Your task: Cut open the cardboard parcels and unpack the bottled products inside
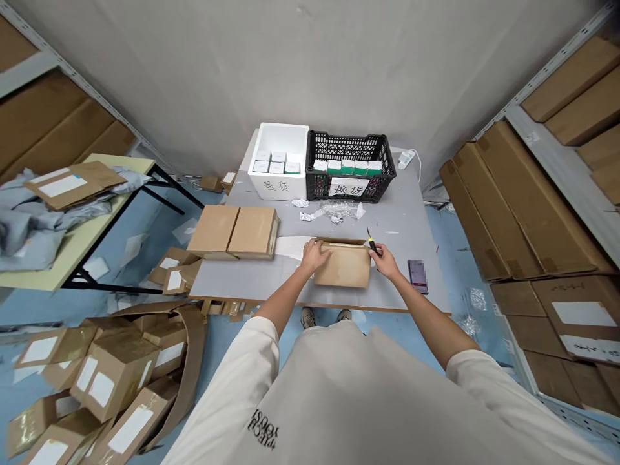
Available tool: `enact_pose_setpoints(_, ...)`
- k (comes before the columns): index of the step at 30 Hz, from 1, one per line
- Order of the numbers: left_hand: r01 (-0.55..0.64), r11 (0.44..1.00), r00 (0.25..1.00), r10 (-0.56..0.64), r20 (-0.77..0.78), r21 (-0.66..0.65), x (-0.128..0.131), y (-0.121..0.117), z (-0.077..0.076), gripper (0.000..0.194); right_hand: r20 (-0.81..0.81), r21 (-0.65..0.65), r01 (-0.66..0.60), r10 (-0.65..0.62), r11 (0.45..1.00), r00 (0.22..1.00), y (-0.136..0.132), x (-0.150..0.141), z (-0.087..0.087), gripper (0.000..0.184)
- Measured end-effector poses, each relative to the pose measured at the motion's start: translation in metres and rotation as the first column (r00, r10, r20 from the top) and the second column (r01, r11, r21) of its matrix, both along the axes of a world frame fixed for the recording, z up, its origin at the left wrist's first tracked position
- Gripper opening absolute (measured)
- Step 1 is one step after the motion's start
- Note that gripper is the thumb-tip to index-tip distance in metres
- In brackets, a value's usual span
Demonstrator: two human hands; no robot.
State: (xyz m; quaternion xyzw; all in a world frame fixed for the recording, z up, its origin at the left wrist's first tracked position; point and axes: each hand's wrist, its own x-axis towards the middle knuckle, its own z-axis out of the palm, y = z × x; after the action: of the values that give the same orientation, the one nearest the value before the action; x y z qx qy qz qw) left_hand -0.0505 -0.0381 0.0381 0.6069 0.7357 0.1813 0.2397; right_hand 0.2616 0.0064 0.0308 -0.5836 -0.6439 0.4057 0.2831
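Note:
A small brown cardboard box (343,266) lies on the grey table (252,278) in front of me. My left hand (314,254) rests on its left end, fingers curled over the top edge. My right hand (385,259) sits at the box's right end and grips a small utility knife (371,242) with a yellow and black handle, its blade pointing up and away from me.
Two flat brown boxes (235,231) lie at the table's left. A white foam box (279,158) and a black crate (349,166) with small cartons stand at the back. A phone (417,274) lies at right. Crumpled wrap (334,210) lies mid-table. Cartons pile on the floor (97,381).

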Motion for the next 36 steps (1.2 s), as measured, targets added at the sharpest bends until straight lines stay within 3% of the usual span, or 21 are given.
enact_pose_setpoints(10,0.035,0.999,0.999,-0.035,0.019,-0.035,-0.005,-0.015,-0.014,0.076,-0.046,-0.075,-0.01,0.006,0.997,0.999,0.001,0.009,-0.024,0.049)
enact_pose_setpoints(19,0.097,0.97,0.989,-0.069,0.128,-0.224,-0.006,-0.038,-0.017,0.121,-0.038,-0.161,-0.003,-0.003,0.987,0.999,-0.023,0.009,-0.03,0.047)
enact_pose_setpoints(22,0.104,0.957,0.988,-0.067,0.142,-0.273,-0.005,-0.04,-0.019,0.119,-0.031,-0.188,0.0,-0.006,0.982,1.0,-0.026,0.004,-0.022,0.05)
enact_pose_setpoints(25,0.095,0.967,0.985,-0.057,0.16,-0.239,-0.006,-0.039,-0.015,0.114,-0.027,-0.169,-0.004,-0.001,0.986,1.0,-0.024,0.003,-0.01,0.052)
enact_pose_setpoints(32,0.032,0.983,0.982,0.003,0.187,-0.181,-0.016,-0.027,0.017,0.091,-0.034,-0.114,0.036,-0.04,0.993,0.999,-0.007,0.005,0.017,0.053)
enact_pose_setpoints(36,-0.05,0.993,0.982,0.068,0.178,-0.105,-0.013,-0.015,0.021,0.073,-0.065,-0.095,0.072,-0.079,0.993,0.995,0.005,-0.003,0.021,0.055)
